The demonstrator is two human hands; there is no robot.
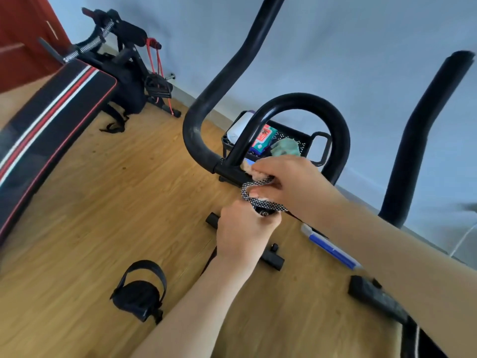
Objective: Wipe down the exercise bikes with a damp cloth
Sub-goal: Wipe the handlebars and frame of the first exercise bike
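The right hand has its fingers curled tight around a black-and-white patterned cloth, pinching it against the bike's handlebar stem just below the loop. The left hand sits just under it, fingers closed around the stem's lower end, touching the cloth's bottom edge. The cloth runs as a band slanting from upper left, at the loop's base, to lower right, wrapped over the right fingertips and lying between the two hands; the pedal lies well below and left of the handlebar.
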